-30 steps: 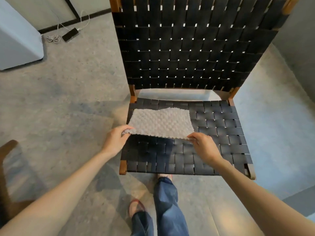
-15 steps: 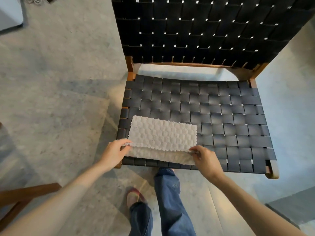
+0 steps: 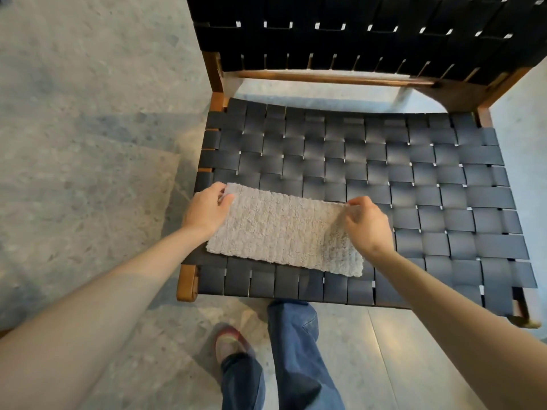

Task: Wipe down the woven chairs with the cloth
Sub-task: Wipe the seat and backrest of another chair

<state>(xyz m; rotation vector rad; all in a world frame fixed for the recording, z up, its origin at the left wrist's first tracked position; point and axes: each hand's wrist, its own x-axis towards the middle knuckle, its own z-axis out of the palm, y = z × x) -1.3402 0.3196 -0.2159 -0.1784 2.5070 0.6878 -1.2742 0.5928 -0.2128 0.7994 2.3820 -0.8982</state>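
My left hand (image 3: pixel 207 210) pinches the cloth's far left corner and my right hand (image 3: pixel 367 224) pinches its far right corner, fingers curled on the fabric. One grey cloth (image 3: pixel 281 235) lies flat between the two hands. Its near edge is just short of the front edge of the one chair's woven seat (image 3: pixel 384 179), and its left edge is near the wooden side rail (image 3: pixel 188 279). Right of my right hand and beyond both hands, bare black weave runs to the backrest (image 3: pixel 355 34).
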